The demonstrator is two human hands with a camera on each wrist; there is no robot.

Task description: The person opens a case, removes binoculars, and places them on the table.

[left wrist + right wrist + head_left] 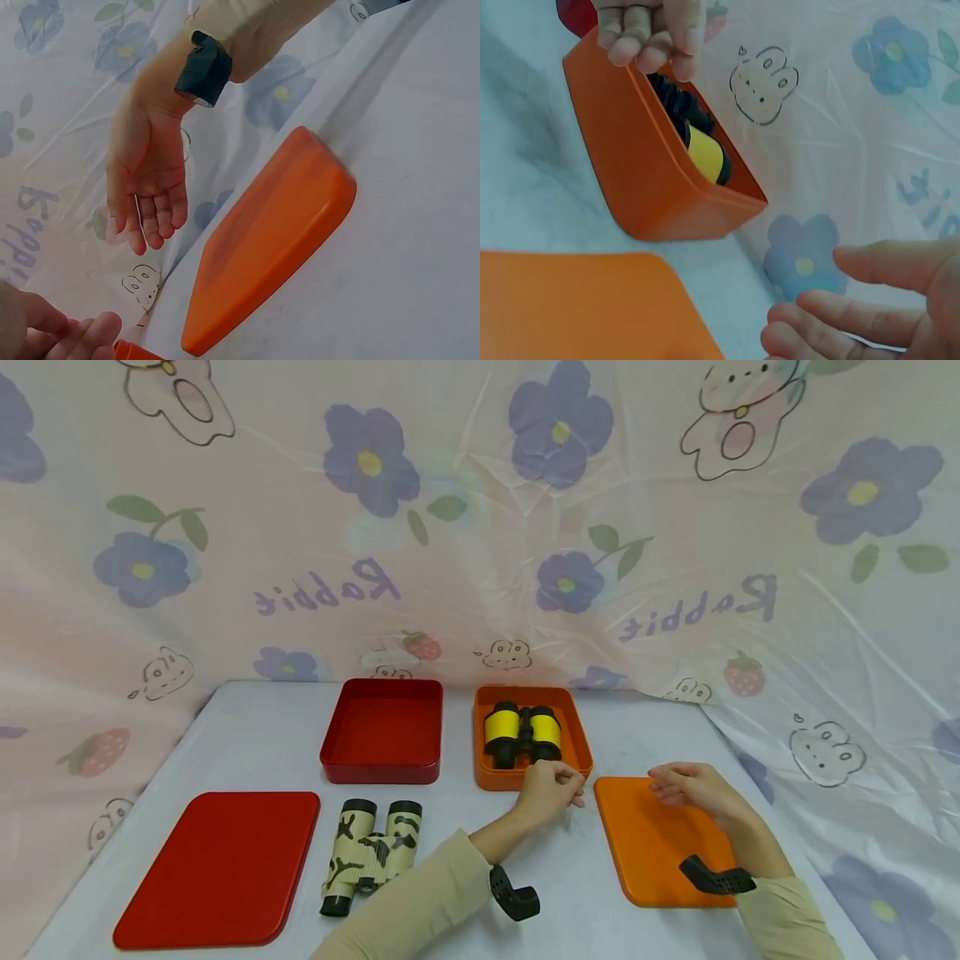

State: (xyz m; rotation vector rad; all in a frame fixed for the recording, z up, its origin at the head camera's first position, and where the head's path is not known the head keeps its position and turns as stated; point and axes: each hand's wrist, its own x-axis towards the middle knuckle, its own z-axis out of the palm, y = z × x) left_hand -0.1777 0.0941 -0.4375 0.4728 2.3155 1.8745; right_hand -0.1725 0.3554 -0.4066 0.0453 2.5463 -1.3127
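Note:
Yellow-and-black binoculars (pixel 525 733) lie inside an orange box (pixel 495 779) at the back of the table. Over the box's near right rim is my left hand (pixel 550 792), its fingers loosely bent with nothing held. In the right wrist view, the fingertips of that left hand (pixel 649 37) overlap the rim of the orange box (pixel 641 165). My right hand (pixel 697 789) hovers above the far part of an orange lid (pixel 660 860), fingers extended and holding nothing. From the left wrist view, the palm of the right hand (pixel 150 172) shows beside the lid (pixel 277 232).
An empty red box (pixel 382 731) stands at the back, left of the orange one. Camouflage-patterned binoculars (pixel 371 852) lie in front of it, partly behind my left sleeve. A red lid (pixel 221 868) lies flat at the left. Patterned cloth (pixel 465 527) hangs behind the table.

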